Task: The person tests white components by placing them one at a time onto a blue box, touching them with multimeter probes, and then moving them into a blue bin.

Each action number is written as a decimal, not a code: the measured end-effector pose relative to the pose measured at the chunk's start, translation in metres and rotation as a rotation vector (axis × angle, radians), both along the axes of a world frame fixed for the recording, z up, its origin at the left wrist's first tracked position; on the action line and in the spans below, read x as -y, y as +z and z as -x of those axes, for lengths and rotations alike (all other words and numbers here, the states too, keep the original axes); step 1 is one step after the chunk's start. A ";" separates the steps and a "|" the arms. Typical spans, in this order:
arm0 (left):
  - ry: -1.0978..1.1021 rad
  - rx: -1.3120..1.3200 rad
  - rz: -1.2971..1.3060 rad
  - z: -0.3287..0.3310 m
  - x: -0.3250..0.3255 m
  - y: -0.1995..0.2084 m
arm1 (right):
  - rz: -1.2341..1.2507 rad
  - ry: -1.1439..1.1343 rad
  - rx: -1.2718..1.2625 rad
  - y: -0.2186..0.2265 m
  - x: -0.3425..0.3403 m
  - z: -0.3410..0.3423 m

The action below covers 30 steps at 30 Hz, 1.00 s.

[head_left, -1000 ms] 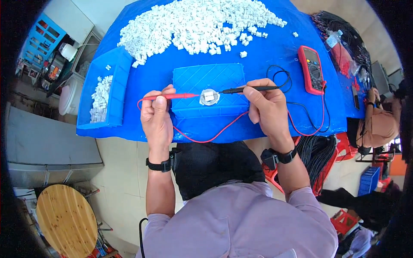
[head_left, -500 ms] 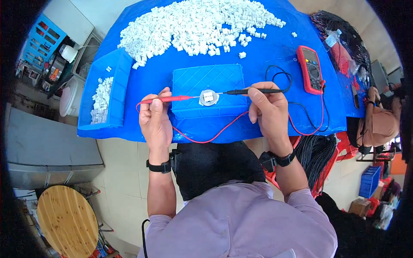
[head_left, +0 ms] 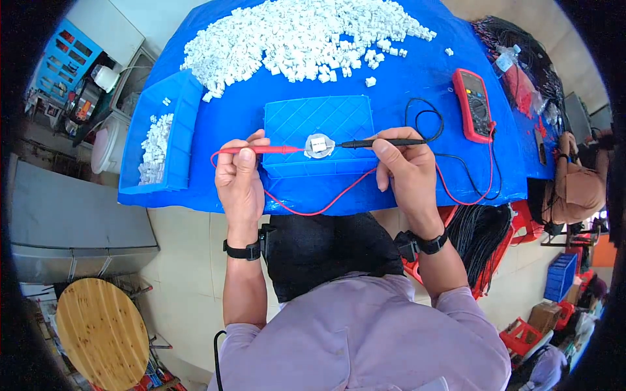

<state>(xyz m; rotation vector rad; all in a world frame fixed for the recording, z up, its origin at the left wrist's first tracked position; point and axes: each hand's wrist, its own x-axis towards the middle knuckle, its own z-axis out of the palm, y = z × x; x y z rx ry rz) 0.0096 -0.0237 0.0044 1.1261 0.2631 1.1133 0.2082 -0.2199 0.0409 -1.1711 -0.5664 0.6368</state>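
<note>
Fingers (head_left: 242,163) of my left hand (head_left: 240,186) pinch the slim red plastic probe (head_left: 261,150), my right hand (head_left: 407,173) grips the black probe (head_left: 381,142), both tips touching the small white plastic connector (head_left: 319,144) at frame centre.

Left hand (head_left: 240,177): curled, thumb lying on top, fingers pinched shut around the red probe (head_left: 261,150) (knuckles face the camera).
Right hand (head_left: 403,171): curled likewise, thumb and forefinger closed on the black probe (head_left: 385,142).
Wrists: both straight, each wearing 1 dark band.
Forearms: bare, rising from the lower edge and angling slightly inward.
Spacing: the 2 hands sit level with each other, well apart.
Sleeves: pale purple, pushed above the elbows.
</note>
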 end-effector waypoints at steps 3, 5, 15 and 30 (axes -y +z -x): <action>-0.002 0.000 -0.001 0.000 0.000 0.000 | 0.008 0.005 0.007 0.000 0.000 0.000; -0.001 0.003 0.000 0.001 0.000 0.000 | -0.013 0.002 0.009 0.000 0.000 0.001; 0.014 -0.006 -0.023 -0.001 0.000 -0.002 | 0.009 -0.011 0.074 0.002 0.002 0.005; 0.063 0.009 0.043 -0.004 0.001 0.001 | -0.041 -0.062 0.031 0.000 0.008 0.020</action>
